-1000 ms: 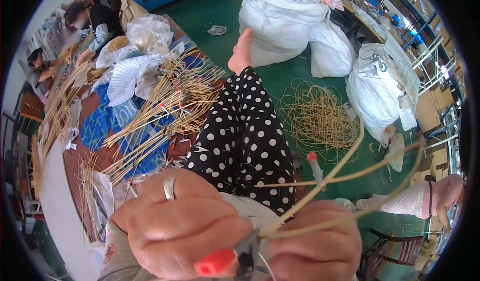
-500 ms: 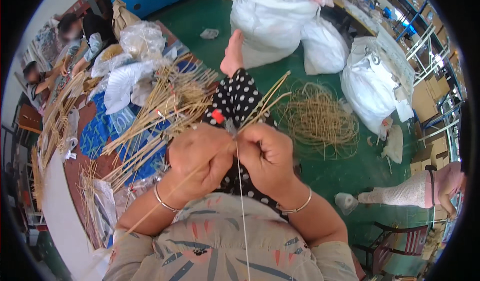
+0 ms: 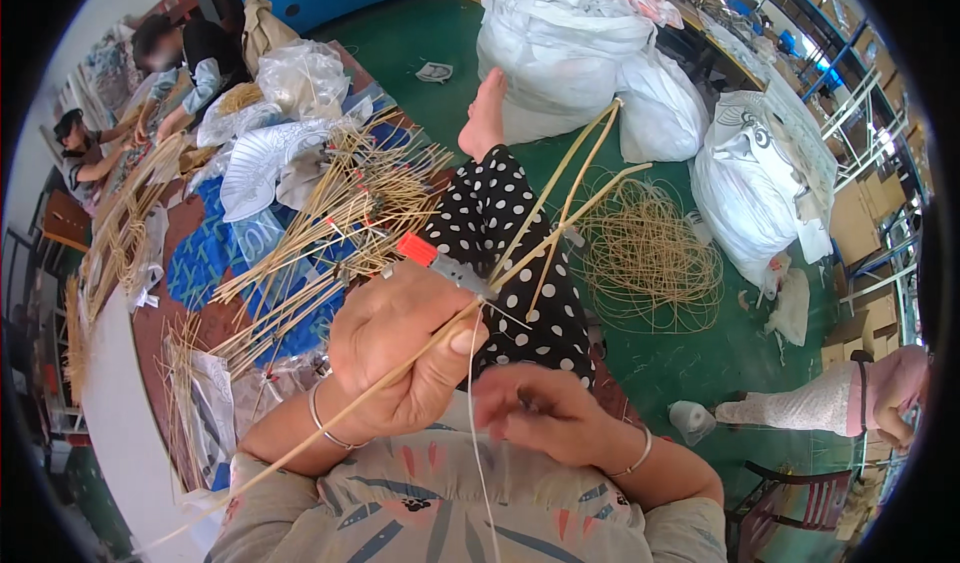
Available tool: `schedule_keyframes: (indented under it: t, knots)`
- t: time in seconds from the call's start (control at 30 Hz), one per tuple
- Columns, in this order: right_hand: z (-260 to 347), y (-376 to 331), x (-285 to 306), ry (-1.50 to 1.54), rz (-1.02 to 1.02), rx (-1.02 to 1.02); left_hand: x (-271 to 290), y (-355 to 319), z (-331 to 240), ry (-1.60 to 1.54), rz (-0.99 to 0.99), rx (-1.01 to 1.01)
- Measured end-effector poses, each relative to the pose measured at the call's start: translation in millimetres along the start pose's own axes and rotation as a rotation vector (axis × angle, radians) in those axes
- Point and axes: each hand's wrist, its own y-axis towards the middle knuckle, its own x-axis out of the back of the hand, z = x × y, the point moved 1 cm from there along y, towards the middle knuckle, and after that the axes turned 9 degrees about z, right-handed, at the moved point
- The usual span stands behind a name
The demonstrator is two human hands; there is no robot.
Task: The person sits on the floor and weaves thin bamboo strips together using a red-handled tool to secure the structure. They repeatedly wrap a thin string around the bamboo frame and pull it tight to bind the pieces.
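My left hand (image 3: 405, 348) is closed in a pinch around thin tan cane strips (image 3: 385, 371), one running back past my left forearm. A small red-and-grey tool (image 3: 440, 266), its exact kind unclear, sits on top of that fist, against the strips. Beyond the pinch, the strips fan forward over my legs, two meeting at a far tip. From the pinch a white string (image 3: 477, 443) hangs down over my shirt. My right hand (image 3: 545, 418), slightly blurred, hovers beside the string with fingers loosely apart; whether it touches the string is unclear.
At left, a table (image 3: 125, 403) carries heaps of cane sticks (image 3: 320, 233), plastic bags and a patterned fan-shaped sheet (image 3: 265, 168). A cane coil (image 3: 650, 253) lies on the green floor. White sacks (image 3: 560, 53) stand ahead. Two people work at far left; another person stands at right near a chair (image 3: 790, 498).
My right hand has let go of the joint and drawn back toward my body. The left hand has kept the strips, which now spread farther forward, and the red-and-grey tool shows more fully.
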Motion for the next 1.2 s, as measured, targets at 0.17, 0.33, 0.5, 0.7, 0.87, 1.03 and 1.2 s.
schedule_keyframes:
  t: [0.17, 0.33, 0.5, 0.7, 0.87, 1.03, 1.2]
  knots:
    - [39.9, 8.4, 9.9, -1.049, -0.434, 0.577, -5.8, -1.2, -1.7, -0.019, -0.004, 0.007]
    - [32.7, 25.9, 14.0, -1.174, -0.665, 0.687, -15.7, 0.3, 0.6, -0.132, -0.038, 0.107]
    - [31.4, 33.3, 13.1, -1.201, -0.659, 0.729, -25.3, -2.1, 6.4, -0.201, -0.073, 0.163]
    - [29.2, 36.2, 15.6, -1.171, -0.652, 0.782, -29.3, -2.2, 4.5, -0.221, -0.085, 0.190]
    - [32.0, 38.0, 15.7, -1.174, -0.645, 0.799, -32.2, -2.1, 5.2, -0.224, -0.102, 0.151]
    - [38.1, 32.6, 14.3, -0.915, -0.676, 0.628, -28.5, -4.1, 10.7, -0.358, -0.149, 0.225]
    - [38.0, 24.7, 35.9, -0.261, -0.608, 0.626, -5.3, -8.9, 16.0, -0.760, -0.218, 0.339]
